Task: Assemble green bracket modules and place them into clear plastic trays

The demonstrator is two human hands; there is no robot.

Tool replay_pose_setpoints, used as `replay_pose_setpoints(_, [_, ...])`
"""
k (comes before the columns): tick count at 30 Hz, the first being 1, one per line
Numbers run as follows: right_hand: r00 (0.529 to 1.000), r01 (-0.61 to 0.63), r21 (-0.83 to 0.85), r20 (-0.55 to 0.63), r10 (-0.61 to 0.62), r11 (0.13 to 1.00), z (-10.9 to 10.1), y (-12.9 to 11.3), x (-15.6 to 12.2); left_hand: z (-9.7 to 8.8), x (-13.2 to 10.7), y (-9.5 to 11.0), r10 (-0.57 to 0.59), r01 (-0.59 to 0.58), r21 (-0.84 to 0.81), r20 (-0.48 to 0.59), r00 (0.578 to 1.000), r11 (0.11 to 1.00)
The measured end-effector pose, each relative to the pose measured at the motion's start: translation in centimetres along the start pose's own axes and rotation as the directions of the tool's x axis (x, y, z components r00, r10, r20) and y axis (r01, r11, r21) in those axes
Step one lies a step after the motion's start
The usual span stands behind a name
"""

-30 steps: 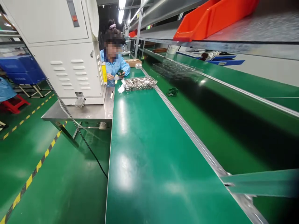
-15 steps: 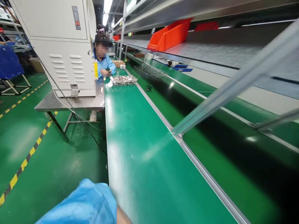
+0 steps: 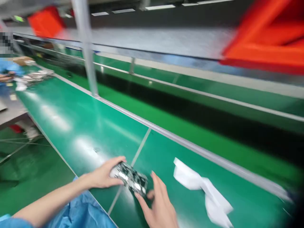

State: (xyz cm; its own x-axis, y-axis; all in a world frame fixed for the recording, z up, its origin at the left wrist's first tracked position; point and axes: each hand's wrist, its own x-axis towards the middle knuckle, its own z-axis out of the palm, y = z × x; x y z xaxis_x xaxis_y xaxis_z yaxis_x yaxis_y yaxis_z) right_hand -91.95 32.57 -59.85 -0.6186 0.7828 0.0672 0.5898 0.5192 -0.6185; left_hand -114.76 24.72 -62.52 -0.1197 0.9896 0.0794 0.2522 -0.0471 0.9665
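Note:
A small circuit board (image 3: 132, 179) with shiny metal parts lies low over the green bench top (image 3: 78, 126), near its front edge. My left hand (image 3: 104, 173) grips the board's left end, thumb and fingers curled round it. My right hand (image 3: 158, 203) is at the board's right end, fingers bent and touching its edge. The view is blurred by motion, so the board's details are unclear. A blue sleeve (image 3: 83, 212) shows under my left forearm.
A crumpled white cloth (image 3: 201, 186) lies on the bench to the right of my hands. An upright metal post (image 3: 86, 53) rises from the rail behind. Orange bins (image 3: 266, 34) sit on the shelf above. A co-worker's blue sleeve (image 3: 9, 68) and a tray of parts (image 3: 38, 76) are far left.
The view has swung right and down along the bench. Both my hands have come into view on a small circuit board; the white cloth now shows beside them.

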Motion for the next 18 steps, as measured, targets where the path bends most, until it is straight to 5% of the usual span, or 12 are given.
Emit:
replay_pose_setpoints(8, [0.994, -0.107, 0.203, 0.051, 0.099, 0.973, 1.4, -2.6, -1.2, -1.6, -1.6, 0.5, -0.047, 0.048, -0.026, 0.046, 0.998, 0.998])
replay_pose_setpoints(18, [0.998, -0.055, 0.223, 0.012, 0.054, 0.973, 0.9, -3.2, -0.9, -0.1, -0.3, 1.6, -0.121, 0.083, -0.207, -0.180, 0.976, 0.975])
